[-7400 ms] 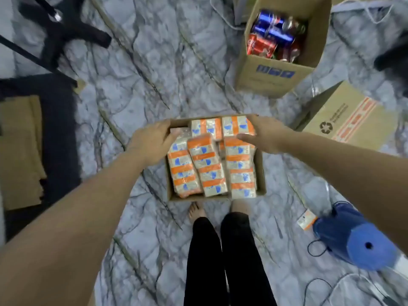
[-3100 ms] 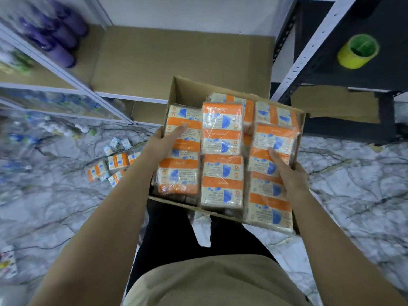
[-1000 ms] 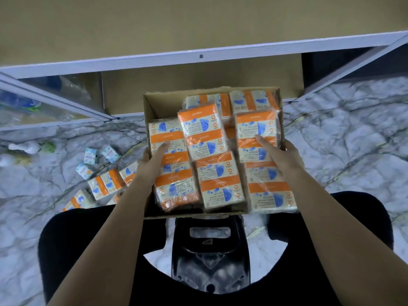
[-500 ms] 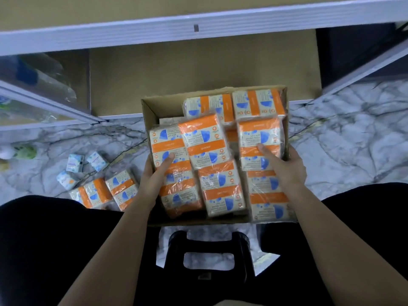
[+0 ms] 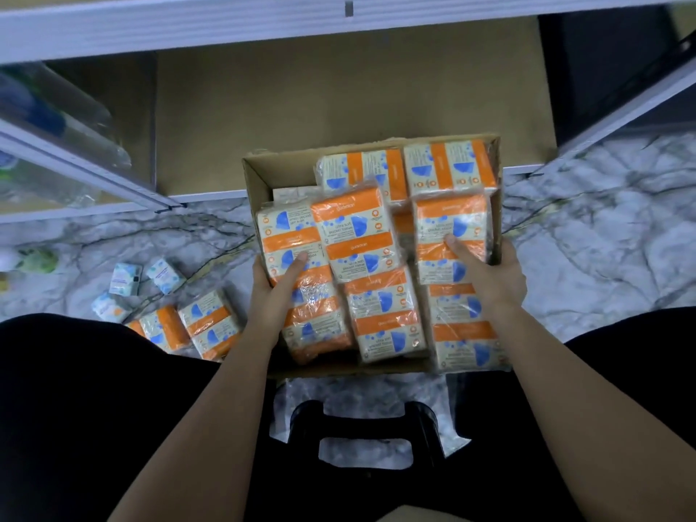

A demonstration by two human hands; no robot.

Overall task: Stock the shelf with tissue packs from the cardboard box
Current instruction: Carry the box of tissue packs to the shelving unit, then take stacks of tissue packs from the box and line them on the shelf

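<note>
An open cardboard box [image 5: 263, 175] is packed with several orange, white and blue tissue packs [image 5: 357, 239]. My left hand [image 5: 277, 292] grips the box's left side, thumb lying on a pack. My right hand [image 5: 486, 273] grips the right side, thumb on another pack. The box hangs low over the marble floor in front of the bottom shelf [image 5: 339, 99], whose brown board lies just beyond it.
Loose tissue packs [image 5: 188, 322] lie on the floor to the left, with smaller packs [image 5: 143, 280] behind them. A black stool [image 5: 361, 438] stands between my knees. Clear bottles [image 5: 49, 126] fill the shelf bay at the left. A white shelf rail [image 5: 263, 16] crosses the top.
I have sunk lower and the box has dropped slightly toward the floor, staying in front of the bottom shelf. Both hands keep the same hold on its sides.
</note>
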